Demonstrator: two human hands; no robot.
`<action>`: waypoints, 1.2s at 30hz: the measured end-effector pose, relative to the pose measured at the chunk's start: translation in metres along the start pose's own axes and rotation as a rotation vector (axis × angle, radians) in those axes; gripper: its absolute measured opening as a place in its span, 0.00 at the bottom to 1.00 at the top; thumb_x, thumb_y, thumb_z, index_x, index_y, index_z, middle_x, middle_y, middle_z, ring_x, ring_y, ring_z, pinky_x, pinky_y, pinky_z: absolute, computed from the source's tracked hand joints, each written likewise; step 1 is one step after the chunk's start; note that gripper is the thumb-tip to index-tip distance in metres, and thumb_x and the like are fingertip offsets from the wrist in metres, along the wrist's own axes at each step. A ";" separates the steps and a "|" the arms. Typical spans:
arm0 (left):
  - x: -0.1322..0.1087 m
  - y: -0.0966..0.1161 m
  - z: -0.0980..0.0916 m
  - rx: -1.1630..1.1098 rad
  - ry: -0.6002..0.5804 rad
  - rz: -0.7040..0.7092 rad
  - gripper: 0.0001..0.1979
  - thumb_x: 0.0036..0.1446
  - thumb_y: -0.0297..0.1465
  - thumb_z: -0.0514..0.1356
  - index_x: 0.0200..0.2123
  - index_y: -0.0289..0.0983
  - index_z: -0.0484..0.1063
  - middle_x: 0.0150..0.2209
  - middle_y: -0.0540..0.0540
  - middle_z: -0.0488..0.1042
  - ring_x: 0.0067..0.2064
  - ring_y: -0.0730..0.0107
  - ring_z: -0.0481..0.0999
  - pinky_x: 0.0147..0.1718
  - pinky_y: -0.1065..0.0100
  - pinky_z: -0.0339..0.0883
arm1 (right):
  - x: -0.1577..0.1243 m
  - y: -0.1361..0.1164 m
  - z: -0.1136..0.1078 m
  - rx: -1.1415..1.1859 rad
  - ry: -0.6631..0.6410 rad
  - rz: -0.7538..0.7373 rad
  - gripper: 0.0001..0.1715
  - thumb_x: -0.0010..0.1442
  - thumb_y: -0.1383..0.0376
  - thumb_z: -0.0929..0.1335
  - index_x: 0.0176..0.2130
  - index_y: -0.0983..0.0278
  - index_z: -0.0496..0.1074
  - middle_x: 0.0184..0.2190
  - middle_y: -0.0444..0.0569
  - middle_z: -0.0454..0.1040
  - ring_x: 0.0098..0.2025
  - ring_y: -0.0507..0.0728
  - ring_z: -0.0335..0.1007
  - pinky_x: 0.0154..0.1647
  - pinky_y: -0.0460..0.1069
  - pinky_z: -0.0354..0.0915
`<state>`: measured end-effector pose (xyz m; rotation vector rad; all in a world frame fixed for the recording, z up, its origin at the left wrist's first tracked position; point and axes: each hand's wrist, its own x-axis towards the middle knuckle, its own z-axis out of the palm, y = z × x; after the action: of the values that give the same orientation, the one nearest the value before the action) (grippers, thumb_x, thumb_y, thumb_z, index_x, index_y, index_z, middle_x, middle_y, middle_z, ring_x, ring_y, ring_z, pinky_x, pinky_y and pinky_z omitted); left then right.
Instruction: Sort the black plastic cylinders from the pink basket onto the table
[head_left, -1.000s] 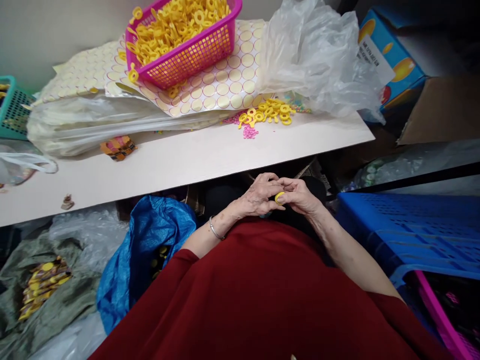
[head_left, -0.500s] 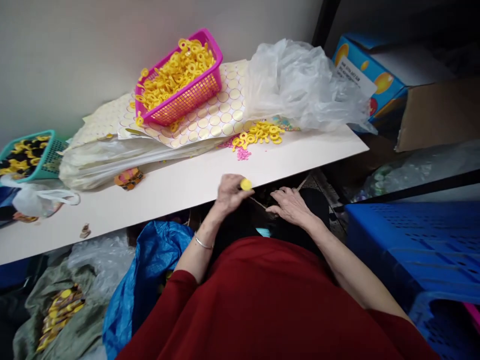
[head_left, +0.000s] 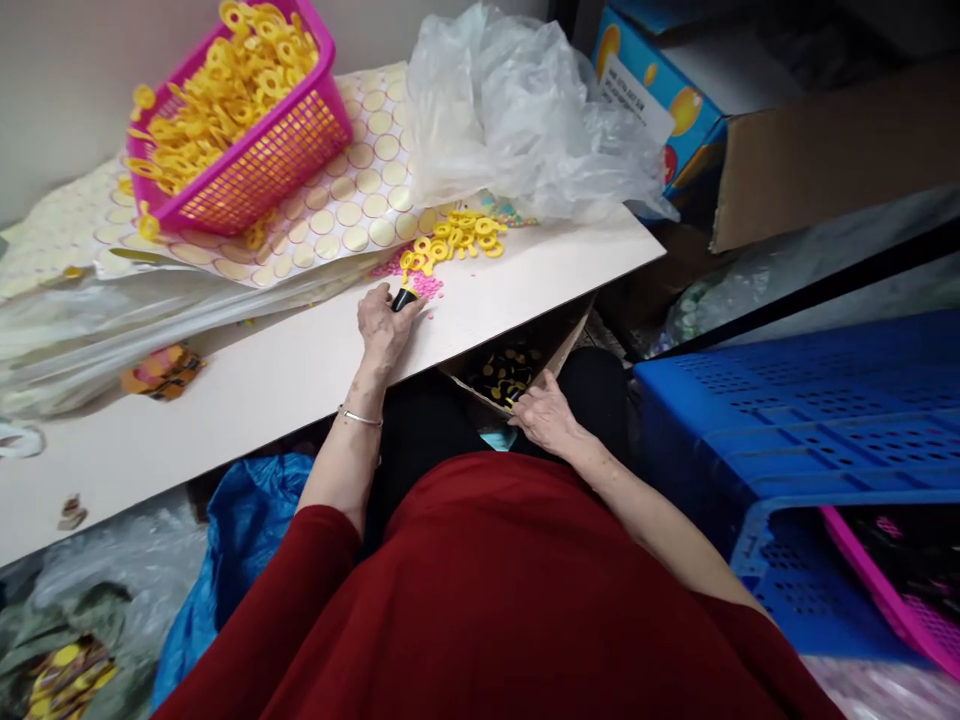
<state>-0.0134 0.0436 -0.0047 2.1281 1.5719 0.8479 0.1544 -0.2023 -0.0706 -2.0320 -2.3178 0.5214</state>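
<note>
My left hand [head_left: 385, 322] is closed around a small black cylinder [head_left: 406, 298] with a yellow edge, low over the table. The cylinder is beside a pile of yellow ring-shaped pieces with short stems [head_left: 457, 238] and some tiny pink beads [head_left: 428, 286]. In front of my lap, my right hand [head_left: 549, 418] has its fingers curled at the edge of a cardboard box [head_left: 568, 345]. Inside the box lie several black and yellow pieces [head_left: 510, 370]. A bit of yellow shows at my right fingertips; what they pinch is unclear.
A pink basket [head_left: 255, 165] full of yellow ring pieces stands on sticker sheets [head_left: 375, 180] at the back. Right of it is a clear plastic bag [head_left: 517, 110]. A blue crate [head_left: 795, 420] stands at my right, a blue sack [head_left: 240, 520] at my left.
My left hand has moved forward over the table with the cylinder, whose yellow end faced up earlier. My right hand has closed more at the box edge. The view has shifted right.
</note>
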 end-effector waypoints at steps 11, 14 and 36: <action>-0.133 0.017 0.049 -0.144 -0.271 0.941 0.08 0.61 0.34 0.60 0.39 0.36 0.74 0.37 0.40 0.78 0.37 0.63 0.76 0.40 0.63 0.69 | -0.032 -0.011 -0.050 0.025 0.332 0.162 0.13 0.66 0.61 0.66 0.46 0.68 0.72 0.48 0.57 0.73 0.51 0.61 0.65 0.55 0.60 0.63; -0.149 0.027 0.068 -0.118 -0.470 1.039 0.14 0.63 0.41 0.58 0.42 0.36 0.74 0.42 0.39 0.78 0.41 0.61 0.77 0.40 0.64 0.72 | -0.086 -0.005 -0.055 0.000 0.636 0.219 0.12 0.68 0.65 0.62 0.38 0.66 0.72 0.41 0.55 0.75 0.44 0.58 0.68 0.48 0.55 0.67; -0.149 0.121 0.079 0.112 -0.936 1.080 0.10 0.60 0.37 0.60 0.33 0.35 0.74 0.39 0.42 0.75 0.42 0.64 0.74 0.44 0.65 0.67 | -0.238 0.015 0.064 0.054 0.654 1.162 0.25 0.58 0.65 0.61 0.54 0.66 0.67 0.38 0.62 0.76 0.39 0.67 0.76 0.26 0.55 0.69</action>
<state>0.0968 -0.1304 -0.0286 2.7622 -0.0430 -0.1011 0.1908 -0.4465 -0.0857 -2.7477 -0.6450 -0.1241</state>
